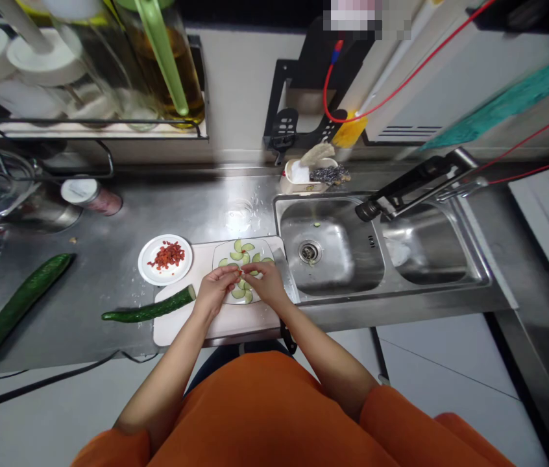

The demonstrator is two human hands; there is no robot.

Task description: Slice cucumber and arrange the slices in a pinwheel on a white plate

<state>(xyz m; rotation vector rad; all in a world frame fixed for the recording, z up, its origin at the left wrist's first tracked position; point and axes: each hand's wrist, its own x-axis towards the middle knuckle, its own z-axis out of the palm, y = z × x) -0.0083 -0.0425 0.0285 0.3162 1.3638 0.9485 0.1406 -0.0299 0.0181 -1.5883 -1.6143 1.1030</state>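
Over a clear square plate [218, 249], my left hand [216, 287] and my right hand [265, 284] meet with their fingertips pinched. A tiny red piece, like the dried goji berries nearby, shows between the fingertips. Cucumber slices [243, 246] lie on the plate in curved, petal-like groups, partly hidden by my hands. Beneath the plate is a pale cutting board [172, 329]. A cut cucumber [158, 310] rests across the board's left edge. The goji berries [169, 255] are heaped on a round white plate [143, 269] to the left.
A knife [288, 338] lies along the board's right edge, handle toward me. Right of it is a double sink [330, 285] with a black-and-metal faucet [401, 188]. A whole cucumber [21, 301] and a lidded jar [92, 196] stay on the left; bottles [167, 71] stand on a rack.
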